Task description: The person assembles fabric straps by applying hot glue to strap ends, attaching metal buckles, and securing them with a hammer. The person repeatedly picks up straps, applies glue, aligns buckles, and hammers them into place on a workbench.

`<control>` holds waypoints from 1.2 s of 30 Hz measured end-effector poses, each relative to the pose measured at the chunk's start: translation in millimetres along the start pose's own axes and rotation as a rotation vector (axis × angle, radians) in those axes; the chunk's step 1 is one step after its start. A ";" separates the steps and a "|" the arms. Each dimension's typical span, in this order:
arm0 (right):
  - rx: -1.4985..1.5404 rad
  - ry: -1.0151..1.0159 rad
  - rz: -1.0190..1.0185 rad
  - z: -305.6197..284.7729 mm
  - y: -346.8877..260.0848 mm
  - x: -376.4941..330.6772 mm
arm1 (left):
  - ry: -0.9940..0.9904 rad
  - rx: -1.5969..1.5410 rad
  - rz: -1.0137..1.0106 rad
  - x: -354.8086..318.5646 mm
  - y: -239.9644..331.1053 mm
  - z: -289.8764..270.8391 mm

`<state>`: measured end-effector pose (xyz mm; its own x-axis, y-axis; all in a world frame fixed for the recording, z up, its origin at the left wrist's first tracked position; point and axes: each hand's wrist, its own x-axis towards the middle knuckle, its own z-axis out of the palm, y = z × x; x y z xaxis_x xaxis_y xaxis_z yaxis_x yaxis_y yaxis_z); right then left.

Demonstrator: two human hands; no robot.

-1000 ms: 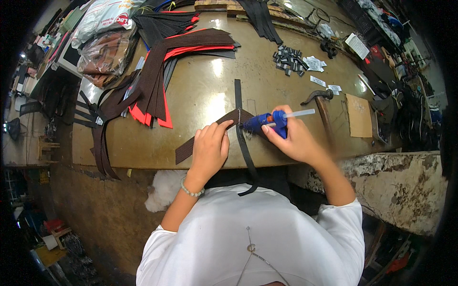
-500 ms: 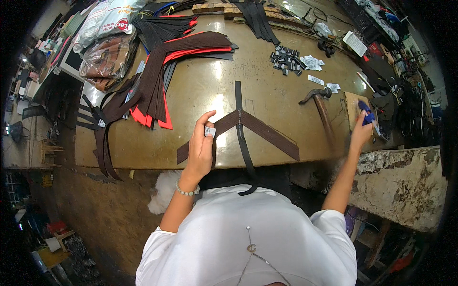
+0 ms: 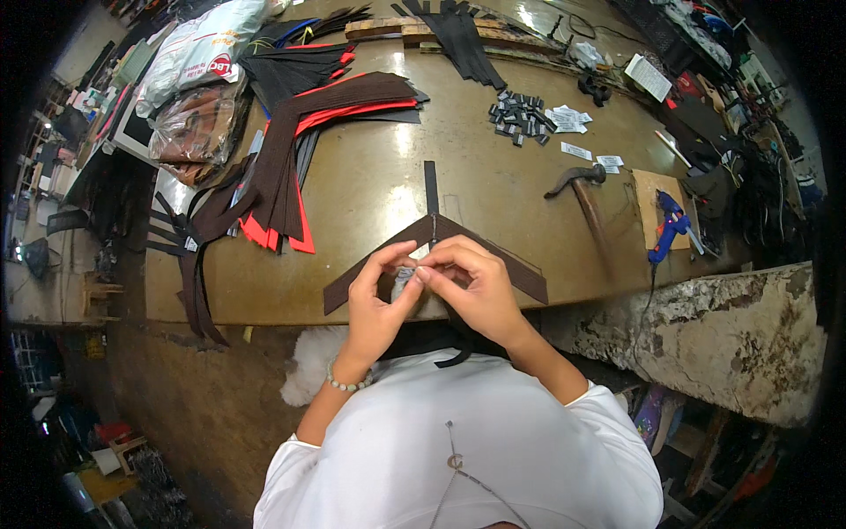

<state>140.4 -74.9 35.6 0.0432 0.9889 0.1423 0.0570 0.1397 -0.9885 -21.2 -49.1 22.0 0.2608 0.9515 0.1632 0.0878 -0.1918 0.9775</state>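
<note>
My left hand and my right hand meet at the table's front edge. Fingertips of both pinch a small whitish label, partly hidden by the fingers. Just beyond them, flat on the table, lies a brown ribbed strap bent into an upside-down V. A narrow black strip extends from its peak toward the far side; my hands cover its middle, and its near end hangs over the edge by my shirt. To the right, a blue glue gun rests on a tan board.
A hammer lies right of the strap. Behind it are small black pieces and white labels. Stacked brown straps with red ones fill the left side, beside plastic-wrapped bundles. Black strips lie at the back.
My right hand has let go of the glue gun, now lying on the board, and moved left to the label. My left hand has shifted slightly, still holding the label.
</note>
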 end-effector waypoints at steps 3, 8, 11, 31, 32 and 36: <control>0.258 -0.033 0.217 -8.5 3.4 -5.0 | -0.101 -0.177 -0.118 -4.5 -4.6 -15.0; 0.541 -0.031 0.393 -13.2 13.6 -23.1 | -0.106 -0.471 -0.351 -16.0 -14.6 -22.5; 0.627 -0.014 0.481 -10.7 21.1 -31.2 | -0.237 -0.729 -0.419 -11.7 -18.3 -20.2; 0.471 -0.031 0.235 -29.3 8.3 -25.3 | -0.246 -0.390 -0.439 11.7 4.1 -1.5; 0.432 -0.073 0.211 -29.0 7.3 -24.9 | -0.249 -0.395 -0.416 13.3 5.7 -0.8; 0.445 -0.029 0.234 -25.7 4.6 -25.0 | -0.258 -0.383 -0.408 15.1 10.9 -0.8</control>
<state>165.2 -100.2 28.9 -0.0246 0.9964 -0.0813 -0.3817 -0.0846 -0.9204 -17.1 -36.7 35.2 0.5076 0.8318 -0.2247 -0.1099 0.3212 0.9406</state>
